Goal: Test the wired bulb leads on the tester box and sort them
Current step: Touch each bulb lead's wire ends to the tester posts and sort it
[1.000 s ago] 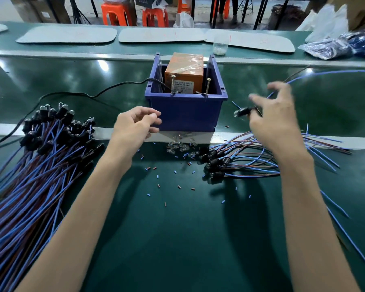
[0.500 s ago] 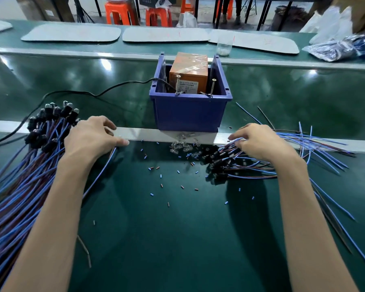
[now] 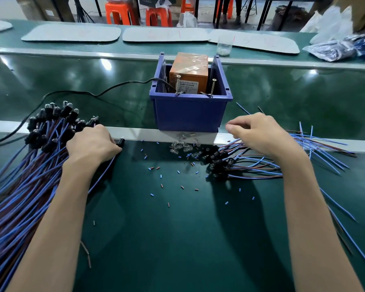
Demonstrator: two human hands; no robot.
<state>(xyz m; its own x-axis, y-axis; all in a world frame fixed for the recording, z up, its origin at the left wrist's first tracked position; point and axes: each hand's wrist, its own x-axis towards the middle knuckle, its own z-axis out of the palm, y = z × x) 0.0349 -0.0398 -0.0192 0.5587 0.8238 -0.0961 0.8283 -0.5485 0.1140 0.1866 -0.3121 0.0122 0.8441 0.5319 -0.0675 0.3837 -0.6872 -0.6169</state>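
My left hand lies knuckles up at the edge of the big bundle. Its fingers curl over one lead, socket poking out past them; I judge it goes with the sorted ones. My right hand hovers half-curled over the small pile, kept close for picking; whether it pinches a wire I cannot tell. The tester stands between, screws up as contacts.
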